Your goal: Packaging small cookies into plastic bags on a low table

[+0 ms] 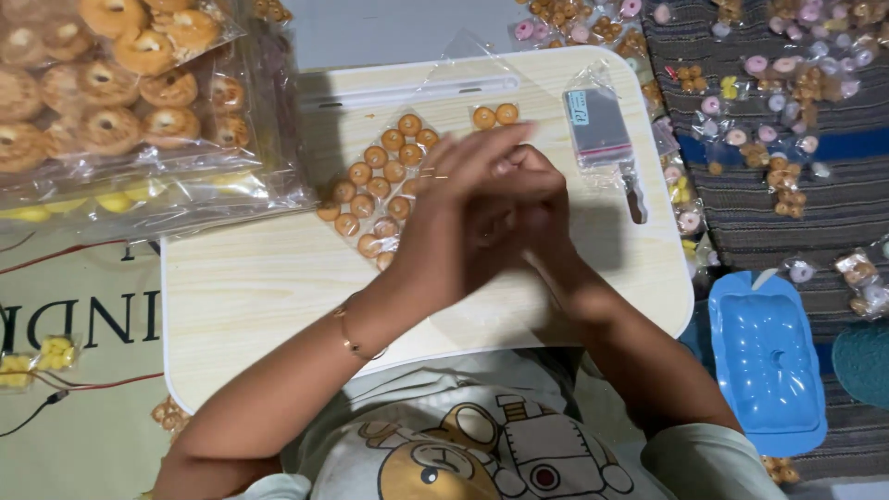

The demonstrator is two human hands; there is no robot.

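Over a pale lap table [259,296], both hands [491,208] press together beside cookies [380,190] lying diagonally.

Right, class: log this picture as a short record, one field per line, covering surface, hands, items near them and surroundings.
Surface: pale wooden lap tray
Hands: left hand and right hand pressed together above the tray, blurred; contents not visible
Wrist: thin bracelet
Beside the hands: small orange rings in clear plastic
Tray's far right: small clear packet
Surroundings: bags of ring biscuits; blue plastic lid; striped mat
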